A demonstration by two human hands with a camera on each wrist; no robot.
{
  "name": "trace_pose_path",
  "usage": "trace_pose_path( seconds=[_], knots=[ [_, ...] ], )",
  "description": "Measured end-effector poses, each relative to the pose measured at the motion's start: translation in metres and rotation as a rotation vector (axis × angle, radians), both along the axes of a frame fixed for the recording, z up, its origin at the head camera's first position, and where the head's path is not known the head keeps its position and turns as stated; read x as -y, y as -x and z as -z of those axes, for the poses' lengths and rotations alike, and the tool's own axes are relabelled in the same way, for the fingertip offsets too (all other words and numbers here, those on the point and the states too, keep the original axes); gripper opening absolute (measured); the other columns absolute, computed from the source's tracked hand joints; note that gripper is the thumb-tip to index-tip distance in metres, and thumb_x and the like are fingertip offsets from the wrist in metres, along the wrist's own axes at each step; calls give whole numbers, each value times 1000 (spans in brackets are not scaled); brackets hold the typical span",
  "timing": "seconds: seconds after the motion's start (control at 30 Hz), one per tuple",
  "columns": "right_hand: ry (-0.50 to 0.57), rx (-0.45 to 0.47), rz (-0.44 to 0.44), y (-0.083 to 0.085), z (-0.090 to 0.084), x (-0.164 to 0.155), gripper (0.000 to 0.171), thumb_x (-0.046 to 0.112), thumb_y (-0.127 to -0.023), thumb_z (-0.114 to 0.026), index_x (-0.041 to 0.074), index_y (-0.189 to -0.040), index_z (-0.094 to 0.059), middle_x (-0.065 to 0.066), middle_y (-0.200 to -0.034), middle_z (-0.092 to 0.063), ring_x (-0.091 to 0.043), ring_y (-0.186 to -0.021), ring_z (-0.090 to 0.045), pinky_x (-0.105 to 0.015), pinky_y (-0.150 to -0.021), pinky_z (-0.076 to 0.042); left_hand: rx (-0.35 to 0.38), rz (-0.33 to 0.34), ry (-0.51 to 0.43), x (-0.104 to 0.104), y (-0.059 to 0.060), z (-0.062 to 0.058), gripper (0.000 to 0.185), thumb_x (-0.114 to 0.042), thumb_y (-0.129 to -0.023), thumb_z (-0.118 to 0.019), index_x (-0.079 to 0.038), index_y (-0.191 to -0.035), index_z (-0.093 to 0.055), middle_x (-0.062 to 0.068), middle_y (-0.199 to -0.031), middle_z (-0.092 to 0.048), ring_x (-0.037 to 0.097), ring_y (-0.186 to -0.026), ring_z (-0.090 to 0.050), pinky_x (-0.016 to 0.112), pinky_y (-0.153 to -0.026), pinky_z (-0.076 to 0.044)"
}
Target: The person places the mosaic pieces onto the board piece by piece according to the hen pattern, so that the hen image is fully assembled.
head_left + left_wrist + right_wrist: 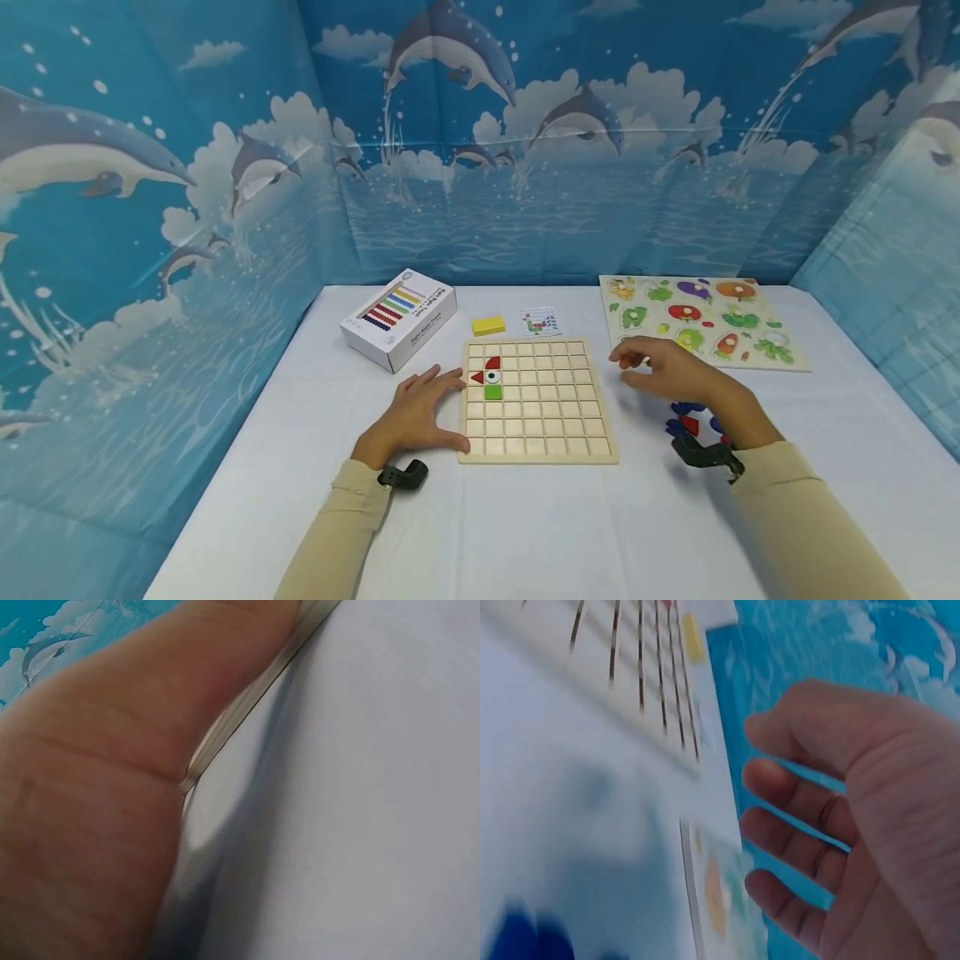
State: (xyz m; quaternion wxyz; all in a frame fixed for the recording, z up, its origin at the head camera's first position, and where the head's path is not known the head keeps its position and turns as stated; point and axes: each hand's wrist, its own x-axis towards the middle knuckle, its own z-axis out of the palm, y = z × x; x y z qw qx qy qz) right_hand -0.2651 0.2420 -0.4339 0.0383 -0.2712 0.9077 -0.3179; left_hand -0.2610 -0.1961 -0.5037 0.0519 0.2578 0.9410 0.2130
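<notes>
Both hands spread, empty, over white table (525,533) amid dolphin backdrop (225,167).

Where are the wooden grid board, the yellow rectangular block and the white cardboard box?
wooden grid board (547,417): head view, on its bare middle squares.
yellow rectangular block (488,324): head view, on its top face.
white cardboard box (400,317): head view, on its printed lid.

No legible text, even on box (399,318)
</notes>
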Motion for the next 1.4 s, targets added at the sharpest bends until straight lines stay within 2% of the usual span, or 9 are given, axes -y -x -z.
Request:
trace_pose_path(
  seconds=[0.1, 0.23, 0.4, 0.53, 0.67, 0.9, 1.07, 1.17, 1.4],
  knots=[
    [-27, 53, 57, -7, -2, -31, 28, 5, -93, -71, 4, -121, -67, -10, -112, -68, -28, -104, -60, -50, -87, -50, 3, -2, 4, 0, 0, -2, 104, -82, -61, -77, -27, -146, -49, -8, -163, -32, 26, -153, -12, 53, -119, -10],
    [-44, 168, 110, -14, 0, -71, 28, 5, -93, -69, 6, -120, -69, -10, -116, -68, -29, -104, -57, -42, -84, -51, 8, 5, 2, -1, 0, -3, 103, -81, -62, -77, -26, -146, -49, -7, -163, -32, 26, -153, -12, 53, -119, -10],
    [-35, 308, 138, -23, 16, -118, 30, 1, -91, -67, 5, -121, -70, -11, -112, -63, -25, -99, -53, -29, -75, -52, 14, 6, 7, -1, 0, -1, 105, -82, -62, -76, -27, -146, -48, -7, -163, -32, 26, -153, -11, 55, -119, -10],
    [14, 368, 192, -31, 31, -140, 34, 5, -92, -69, 3, -126, -68, -9, -105, -57, -21, -94, -51, -27, -72, -49, 8, -3, 9, 1, 0, 1, 105, -83, -61, -75, -28, -146, -48, -8, -163, -32, 26, -153, -11, 55, -119, -9],
    [62, 387, 217, -37, 39, -150, 39, 9, -93, -70, 0, -130, -64, -10, -107, -57, -18, -94, -50, -27, -73, -49, 3, -3, -1, 1, 0, 1, 104, -83, -61, -76, -28, -146, -49, -8, -162, -33, 26, -153, -12, 54, -119, -9],
    [66, 408, 237, -41, 42, -159, 33, 5, -93, -68, -2, -125, -66, -9, -111, -61, -17, -90, -54, -25, -74, -51, 1, 5, 2, 0, 0, 2, 104, -84, -61, -74, -28, -145, -49, -8, -162, -33, 26, -153, -12, 55, -119, -11],
    [56, 392, 248, -41, 44, -156, 33, 8, -93, -70, -3, -124, -66, -7, -101, -59, -18, -86, -52, -25, -69, -48, 2, 5, 3, 0, 0, 1, 104, -84, -61, -74, -27, -145, -49, -9, -162, -33, 25, -153, -12, 55, -119, -11],
    [31, 366, 286, -40, 46, -153, 33, 12, -93, -72, -2, -123, -65, -7, -94, -55, -19, -86, -52, -24, -69, -48, 6, 3, 12, 0, -1, 1, 105, -85, -61, -73, -28, -145, -48, -9, -163, -32, 25, -153, -12, 54, -119, -10],
    [2, 324, 390, -38, 48, -148, 38, 18, -91, -75, 0, -122, -62, -7, -91, -57, -23, -90, -54, -25, -71, -50, 3, 2, 11, 0, -1, 1, 104, -85, -62, -73, -28, -145, -48, -8, -163, -32, 25, -153, -12, 54, -119, -11]
  ],
)
